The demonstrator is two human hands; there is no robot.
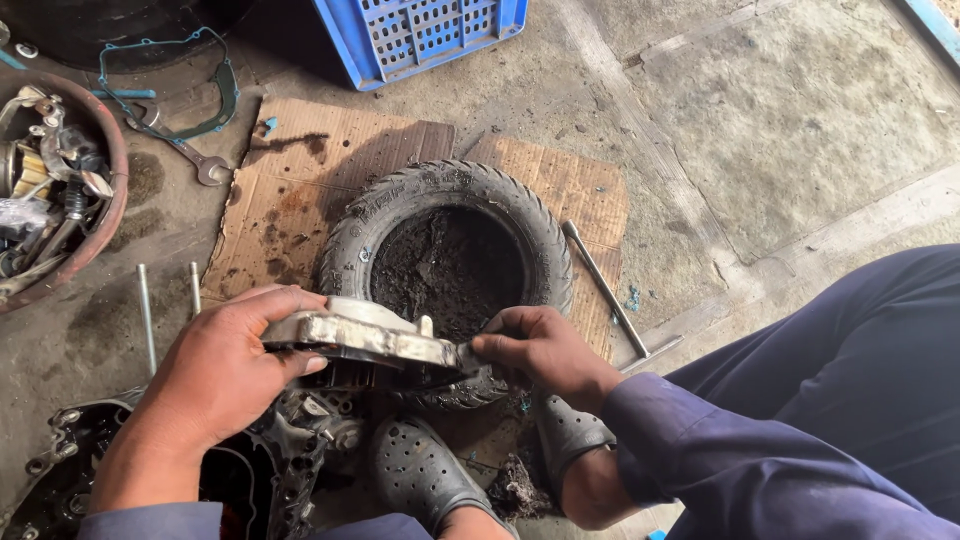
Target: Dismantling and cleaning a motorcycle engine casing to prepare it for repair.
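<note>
A grimy metal engine cover [365, 335] sat between the two hands, held in the air just above the near edge of a small tyre [447, 262]. Its long axis ran roughly left to right across the view, tilting slightly down toward the right, with its flat rim facing the camera and its domed back turned toward the tyre.

The left hand [225, 370] was clamped on the cover's left end, fingers curled over the top and the thumb pressed under the rim. The right hand [535, 345] was pinched together at the cover's right end; whether it gripped the cover itself or a small tool against it was hard to tell, as the spot was dark and partly hidden.

The tyre lay flat on a sheet of cardboard [300, 190] on the concrete floor [780, 120], its centre filled with dark debris. A metal rod [605, 288] lay just right of the tyre. A spanner [185, 150] lay at the cardboard's left edge, near a round tub of parts [75, 255]. A blue crate [420, 30] stood beyond. An engine casing [290, 450] lay below the left hand, beside grey clogs [420, 475].
</note>
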